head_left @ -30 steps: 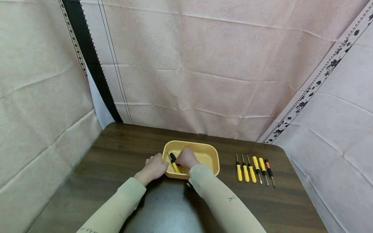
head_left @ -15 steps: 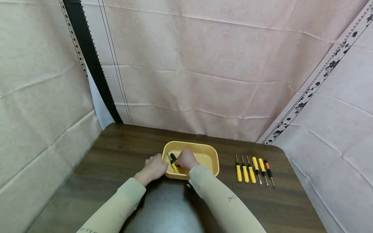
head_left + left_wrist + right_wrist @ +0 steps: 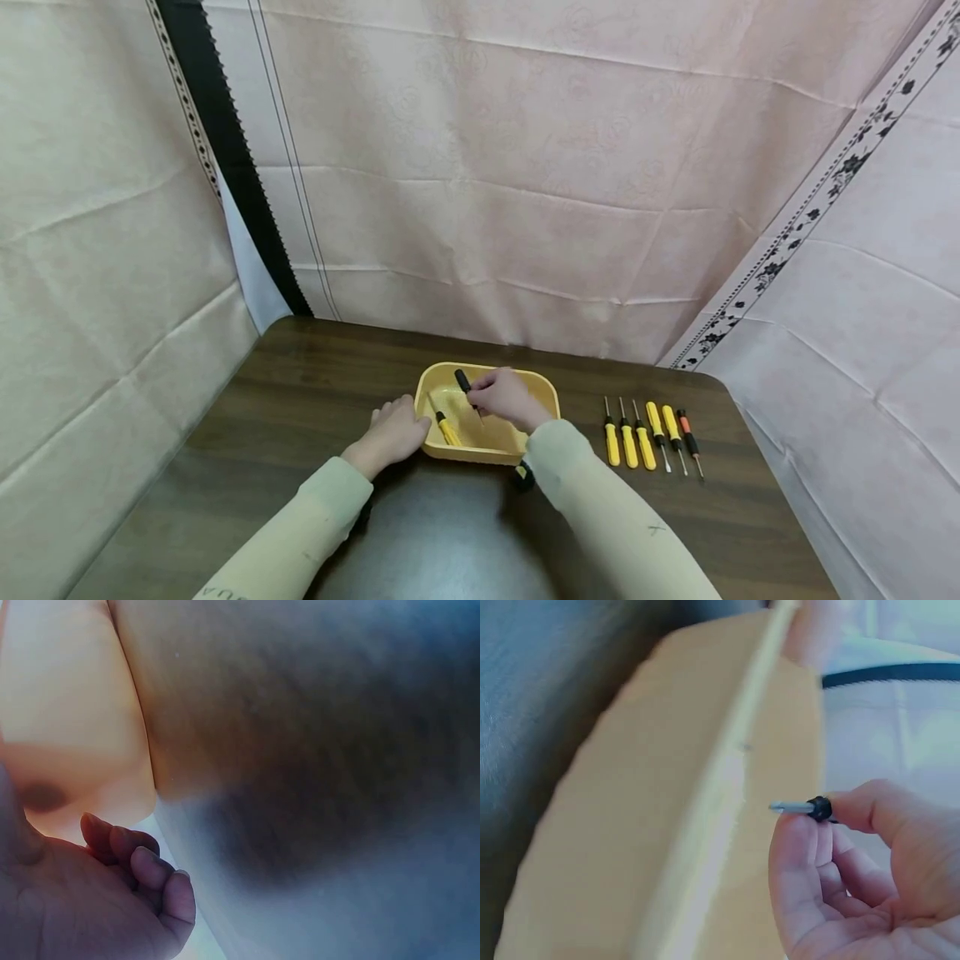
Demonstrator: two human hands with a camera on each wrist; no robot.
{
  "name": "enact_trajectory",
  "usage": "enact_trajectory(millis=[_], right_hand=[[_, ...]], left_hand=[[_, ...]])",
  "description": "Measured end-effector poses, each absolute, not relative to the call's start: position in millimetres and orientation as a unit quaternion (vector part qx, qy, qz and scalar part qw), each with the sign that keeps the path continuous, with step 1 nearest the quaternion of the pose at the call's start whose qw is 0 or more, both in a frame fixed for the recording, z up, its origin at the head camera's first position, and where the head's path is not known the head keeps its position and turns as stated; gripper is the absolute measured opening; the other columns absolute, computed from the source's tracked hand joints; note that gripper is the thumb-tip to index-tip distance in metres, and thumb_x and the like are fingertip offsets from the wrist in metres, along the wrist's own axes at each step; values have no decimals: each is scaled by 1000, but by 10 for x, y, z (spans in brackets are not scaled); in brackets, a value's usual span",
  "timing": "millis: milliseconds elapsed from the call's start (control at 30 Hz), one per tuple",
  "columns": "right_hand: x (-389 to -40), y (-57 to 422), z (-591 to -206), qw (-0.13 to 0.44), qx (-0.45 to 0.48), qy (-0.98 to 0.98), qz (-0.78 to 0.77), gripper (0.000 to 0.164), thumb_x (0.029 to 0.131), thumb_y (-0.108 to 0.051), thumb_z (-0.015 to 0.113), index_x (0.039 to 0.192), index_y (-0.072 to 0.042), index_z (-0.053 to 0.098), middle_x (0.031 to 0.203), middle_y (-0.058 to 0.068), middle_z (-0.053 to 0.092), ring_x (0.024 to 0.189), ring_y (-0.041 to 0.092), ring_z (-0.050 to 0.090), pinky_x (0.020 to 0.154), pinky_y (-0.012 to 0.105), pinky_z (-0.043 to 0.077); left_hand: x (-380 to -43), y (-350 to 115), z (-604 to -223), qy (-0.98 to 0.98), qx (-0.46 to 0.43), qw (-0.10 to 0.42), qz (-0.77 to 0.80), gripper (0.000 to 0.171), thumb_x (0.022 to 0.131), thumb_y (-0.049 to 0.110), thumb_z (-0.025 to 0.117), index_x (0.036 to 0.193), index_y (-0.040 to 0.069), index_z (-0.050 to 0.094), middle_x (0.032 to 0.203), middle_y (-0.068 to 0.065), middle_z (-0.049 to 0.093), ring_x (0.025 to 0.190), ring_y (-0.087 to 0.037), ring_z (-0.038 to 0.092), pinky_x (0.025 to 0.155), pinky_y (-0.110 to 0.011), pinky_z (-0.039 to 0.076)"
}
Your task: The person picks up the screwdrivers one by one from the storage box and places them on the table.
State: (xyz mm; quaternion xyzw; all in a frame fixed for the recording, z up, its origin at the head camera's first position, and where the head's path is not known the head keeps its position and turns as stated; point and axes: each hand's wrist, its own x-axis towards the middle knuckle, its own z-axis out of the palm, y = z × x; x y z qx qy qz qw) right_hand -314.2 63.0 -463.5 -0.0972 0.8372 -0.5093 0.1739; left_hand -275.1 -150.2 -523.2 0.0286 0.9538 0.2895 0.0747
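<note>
In the head view my right hand (image 3: 510, 394) is over the yellow plastic tray (image 3: 498, 457) and pinches a small screwdriver (image 3: 462, 382). Its black handle sticks up to the left, and the thin shaft slants down over the tray floor. The right wrist view shows the short metal shaft (image 3: 791, 807) and black collar between thumb and fingertips. Another screwdriver (image 3: 447, 428), yellow and black, lies in the left part of the tray. My left hand (image 3: 392, 432) grips the tray's left edge, thumb over the rim; the left wrist view shows its curled fingers (image 3: 154, 870) beside the wall.
Right of the tray, several screwdrivers (image 3: 630, 446) lie in a row on the dark wooden table (image 3: 322, 367). Most have yellow handles; the rightmost (image 3: 688, 435) is black and red. Pale cloth (image 3: 480, 208) hangs behind the table and along both sides.
My right hand has lifted the black-handled screwdriver off the tray floor and moved slightly right and back with it. The left hand has stayed at the tray's edge.
</note>
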Motion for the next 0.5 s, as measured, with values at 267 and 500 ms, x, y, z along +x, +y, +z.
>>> enact_trajectory(millis=[267,500], right_hand=[[-3111,1194,-4431,170,-57,784,-594,22,88,-5,68,106,8,64,105,25,63,86,36,67,80,45,53],[-3068,1679,-4410,152,-13,805,-573,29,89,-14,68,111,5,64,111,27,62,91,35,66,84,47,51]], left_hand=[[-2754,-1505,-5239,955,30,73,285,53,95,34,46,128,-7,49,117,-18,56,103,-32,48,93,-50,31],[-2750,-1503,-5234,955,26,77,286,56,95,34,46,131,-8,47,122,-20,55,108,-33,48,96,-52,30]])
